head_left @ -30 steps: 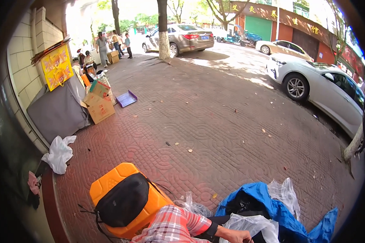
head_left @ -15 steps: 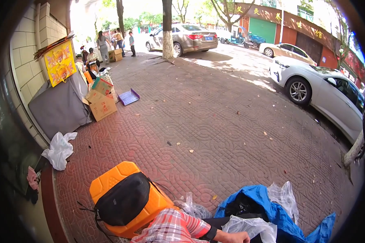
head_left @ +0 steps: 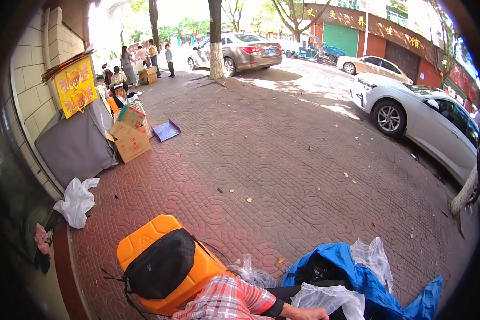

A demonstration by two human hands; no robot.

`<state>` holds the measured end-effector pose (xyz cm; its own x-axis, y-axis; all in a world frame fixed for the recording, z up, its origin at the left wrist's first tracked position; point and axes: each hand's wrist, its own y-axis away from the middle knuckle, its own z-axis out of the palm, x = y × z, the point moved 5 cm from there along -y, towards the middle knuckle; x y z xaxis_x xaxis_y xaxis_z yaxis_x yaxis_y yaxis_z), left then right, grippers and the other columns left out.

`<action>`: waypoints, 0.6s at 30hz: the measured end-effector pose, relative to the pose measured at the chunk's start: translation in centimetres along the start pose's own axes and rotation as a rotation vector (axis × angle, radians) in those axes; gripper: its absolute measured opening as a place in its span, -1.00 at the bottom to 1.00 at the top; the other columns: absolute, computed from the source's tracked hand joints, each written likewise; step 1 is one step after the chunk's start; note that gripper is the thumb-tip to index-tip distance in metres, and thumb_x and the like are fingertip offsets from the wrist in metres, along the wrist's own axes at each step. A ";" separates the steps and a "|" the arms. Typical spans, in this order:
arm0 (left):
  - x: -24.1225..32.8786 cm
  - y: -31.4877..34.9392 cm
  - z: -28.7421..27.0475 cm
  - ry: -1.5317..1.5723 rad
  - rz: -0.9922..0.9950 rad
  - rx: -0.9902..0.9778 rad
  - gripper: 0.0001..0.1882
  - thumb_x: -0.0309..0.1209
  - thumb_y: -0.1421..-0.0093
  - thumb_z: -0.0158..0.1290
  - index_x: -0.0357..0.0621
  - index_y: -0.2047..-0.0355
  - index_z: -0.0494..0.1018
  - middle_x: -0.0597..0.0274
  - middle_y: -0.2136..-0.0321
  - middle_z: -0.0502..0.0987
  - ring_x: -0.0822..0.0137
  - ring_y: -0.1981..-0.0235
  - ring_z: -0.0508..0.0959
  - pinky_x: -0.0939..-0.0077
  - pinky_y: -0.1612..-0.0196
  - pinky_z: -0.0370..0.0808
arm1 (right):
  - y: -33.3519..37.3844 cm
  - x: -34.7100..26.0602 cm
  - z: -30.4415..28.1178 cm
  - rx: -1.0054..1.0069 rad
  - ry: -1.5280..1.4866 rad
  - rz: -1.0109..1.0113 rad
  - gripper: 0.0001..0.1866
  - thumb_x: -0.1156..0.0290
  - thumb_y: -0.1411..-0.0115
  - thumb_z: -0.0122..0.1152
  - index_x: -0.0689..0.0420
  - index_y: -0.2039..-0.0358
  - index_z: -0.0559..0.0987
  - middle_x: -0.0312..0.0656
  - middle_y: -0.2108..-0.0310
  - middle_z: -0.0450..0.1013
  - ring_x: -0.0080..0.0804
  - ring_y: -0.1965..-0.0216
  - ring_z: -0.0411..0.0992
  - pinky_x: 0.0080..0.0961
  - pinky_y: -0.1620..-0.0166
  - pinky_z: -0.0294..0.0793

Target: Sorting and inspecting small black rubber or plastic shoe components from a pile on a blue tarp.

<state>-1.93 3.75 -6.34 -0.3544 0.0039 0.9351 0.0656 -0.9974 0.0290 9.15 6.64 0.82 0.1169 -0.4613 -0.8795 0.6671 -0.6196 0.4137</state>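
Observation:
My left hand comes in at the lower edge, below a plaid sleeve with a dark cuff. Its fingers are largely cut off by the picture's edge, so I cannot make out whether they grip anything. Right beside it lies crumpled clear plastic, partly over a blue plastic sheet or bag with dark contents. Another clear plastic bag rests against the blue one's far side. To the left, a black pouch with straps sits on an orange plastic box-like object, partly covered by my sleeve. My right hand is out of view.
Patterned red paving stretches ahead. On the left are a white plastic bag, a grey-covered pile, an open cardboard box and a purple tray. A white car stands at right; several people are far off.
The background has shifted slightly left in the view. My left hand stays almost in the same place by the clear plastic. The distant people have changed position a little.

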 end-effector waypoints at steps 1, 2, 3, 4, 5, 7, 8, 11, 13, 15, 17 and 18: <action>-0.1 0.0 -0.1 0.045 -0.015 -0.029 -0.77 -0.58 0.16 0.23 -0.33 0.43 0.49 0.11 0.53 0.56 0.38 0.50 0.56 0.55 0.46 0.48 | -0.1 -0.3 0.4 -0.025 0.062 0.022 -0.79 0.34 -0.16 0.02 0.24 0.33 0.40 -0.28 0.58 0.31 -0.56 0.56 0.26 -0.68 0.47 0.26; -0.1 0.1 -0.2 0.092 -0.029 -0.057 -0.76 -0.58 0.17 0.24 -0.32 0.42 0.49 0.13 0.53 0.56 0.39 0.49 0.55 0.54 0.46 0.48 | -0.3 -0.5 0.9 -0.050 0.125 0.046 -0.80 0.33 -0.14 0.06 0.21 0.35 0.39 -0.29 0.59 0.31 -0.59 0.58 0.24 -0.70 0.49 0.24; 0.1 0.2 -0.8 0.109 -0.027 -0.048 -0.76 -0.58 0.17 0.24 -0.32 0.42 0.49 0.13 0.53 0.56 0.39 0.49 0.55 0.54 0.46 0.48 | -0.7 -0.5 1.3 -0.052 0.138 0.060 -0.80 0.33 -0.14 0.06 0.21 0.35 0.39 -0.29 0.59 0.31 -0.59 0.58 0.24 -0.70 0.49 0.24; 1.6 0.2 0.0 -0.096 0.067 -0.063 -0.77 -0.58 0.15 0.23 -0.31 0.41 0.49 0.15 0.53 0.55 0.40 0.49 0.54 0.54 0.45 0.47 | -0.2 -0.1 0.7 -0.063 0.122 0.074 -0.77 0.29 -0.15 0.05 0.21 0.35 0.39 -0.30 0.59 0.31 -0.59 0.59 0.24 -0.70 0.50 0.23; 2.6 0.2 0.8 -0.298 0.163 -0.081 -0.78 -0.57 0.13 0.23 -0.30 0.41 0.48 0.17 0.52 0.54 0.41 0.48 0.52 0.53 0.45 0.47 | 0.2 0.4 -0.1 -0.073 0.105 0.088 -0.75 0.25 -0.17 0.04 0.20 0.35 0.40 -0.30 0.59 0.31 -0.58 0.59 0.23 -0.69 0.52 0.21; 1.9 -0.4 2.5 -0.365 0.117 -0.179 -0.78 -0.57 0.13 0.23 -0.29 0.41 0.48 0.18 0.53 0.53 0.42 0.48 0.51 0.53 0.45 0.47 | 1.6 1.0 -1.2 -0.158 0.076 0.057 -0.72 0.20 -0.18 0.02 0.19 0.36 0.40 -0.31 0.59 0.31 -0.58 0.60 0.23 -0.69 0.53 0.20; 1.4 0.1 1.6 -0.386 0.091 -0.184 -0.78 -0.57 0.13 0.23 -0.28 0.41 0.48 0.19 0.53 0.52 0.42 0.48 0.50 0.53 0.45 0.46 | 0.8 2.2 -0.7 -0.298 0.116 0.077 -0.69 0.15 -0.19 0.00 0.18 0.36 0.40 -0.31 0.59 0.31 -0.58 0.60 0.23 -0.68 0.54 0.19; 3.6 0.8 1.1 -0.246 0.122 -0.219 -0.81 -0.51 0.08 0.21 -0.26 0.42 0.48 0.18 0.53 0.53 0.42 0.52 0.50 0.53 0.47 0.46 | -0.4 2.6 -0.2 -0.265 -0.050 0.174 -0.69 0.15 -0.21 -0.08 0.15 0.38 0.42 -0.32 0.59 0.32 -0.57 0.62 0.23 -0.67 0.56 0.17; 3.7 0.6 0.5 -0.191 0.080 -0.202 -0.81 -0.51 0.08 0.21 -0.26 0.42 0.48 0.18 0.53 0.53 0.42 0.52 0.50 0.53 0.47 0.46 | -1.2 2.6 -0.9 -0.160 -0.100 0.205 -0.70 0.16 -0.21 -0.09 0.15 0.38 0.43 -0.32 0.59 0.32 -0.57 0.63 0.23 -0.66 0.57 0.17; 3.4 0.6 0.7 -0.140 0.006 -0.209 -0.82 -0.50 0.07 0.20 -0.26 0.42 0.48 0.18 0.53 0.53 0.42 0.53 0.50 0.54 0.48 0.46 | -2.2 4.2 -3.4 -0.127 -0.203 0.092 -0.76 0.34 -0.14 -0.02 0.20 0.24 0.45 -0.22 0.53 0.35 -0.46 0.59 0.26 -0.58 0.53 0.23; 2.9 0.5 0.5 -0.081 -0.076 -0.214 -0.82 -0.49 0.06 0.19 -0.26 0.42 0.49 0.18 0.53 0.53 0.42 0.53 0.50 0.54 0.48 0.46 | -1.0 1.7 -2.1 -0.125 0.302 -0.277 -0.72 0.43 -0.07 0.00 0.21 0.18 0.44 -0.17 0.50 0.35 -0.39 0.55 0.27 -0.53 0.50 0.25; 2.7 0.5 0.3 -0.049 -0.117 -0.210 -0.83 -0.48 0.05 0.19 -0.26 0.42 0.49 0.18 0.53 0.53 0.42 0.53 0.50 0.54 0.48 0.46 | 0.3 -0.2 -0.5 -0.117 0.818 -0.634 -0.64 0.52 -0.01 0.01 0.21 0.12 0.42 -0.13 0.48 0.34 -0.33 0.52 0.28 -0.48 0.46 0.28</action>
<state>-2.56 3.24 -3.70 -0.3023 0.1184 0.9458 -0.1702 -0.9830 0.0686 9.65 6.86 0.96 0.1542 0.5261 -0.8363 0.8423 -0.5125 -0.1671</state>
